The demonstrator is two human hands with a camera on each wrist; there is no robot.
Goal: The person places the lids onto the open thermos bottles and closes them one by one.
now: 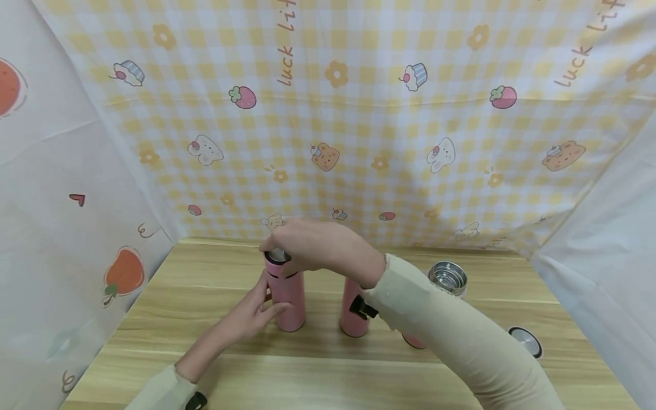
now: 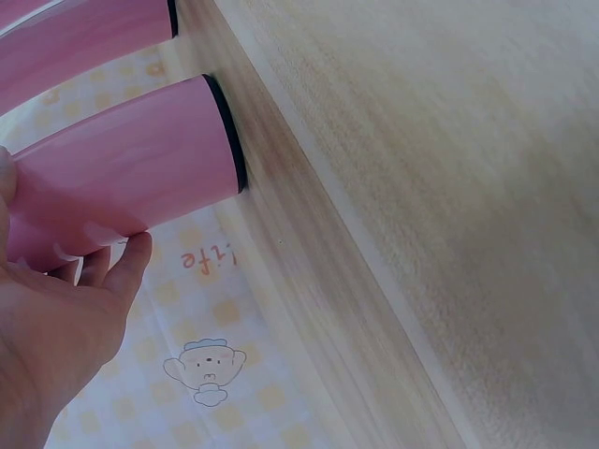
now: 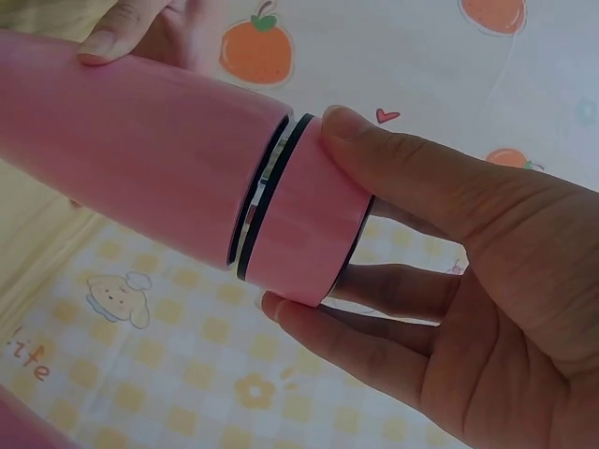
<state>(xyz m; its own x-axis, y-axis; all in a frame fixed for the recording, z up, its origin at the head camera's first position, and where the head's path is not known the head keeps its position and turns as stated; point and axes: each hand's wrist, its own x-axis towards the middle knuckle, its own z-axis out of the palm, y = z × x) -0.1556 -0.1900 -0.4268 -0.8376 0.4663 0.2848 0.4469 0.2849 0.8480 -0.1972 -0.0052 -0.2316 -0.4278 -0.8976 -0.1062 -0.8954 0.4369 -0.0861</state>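
A pink bottle [image 1: 290, 302] stands upright at the table's left. My left hand [image 1: 256, 312] grips its body, thumb on the front; in the left wrist view the left hand [image 2: 70, 323] holds the same bottle [image 2: 140, 164] near its middle. Over the top, my right hand [image 1: 320, 247] pinches the lid. In the right wrist view the right hand [image 3: 487, 253] has thumb and fingers round the pink lid [image 3: 309, 210], and a narrow silver gap shows between lid and bottle body [image 3: 140, 140].
A second pink bottle [image 1: 353, 310] stands to the right, partly behind the right arm. Another bottle's pink base [image 1: 414, 340] shows beneath the sleeve. Farther right are an open steel-rimmed container [image 1: 448, 276] and a round silver-topped lid [image 1: 525, 341] on the wooden table [image 1: 307, 381]. Patterned cloth [image 1: 359, 125] hangs behind.
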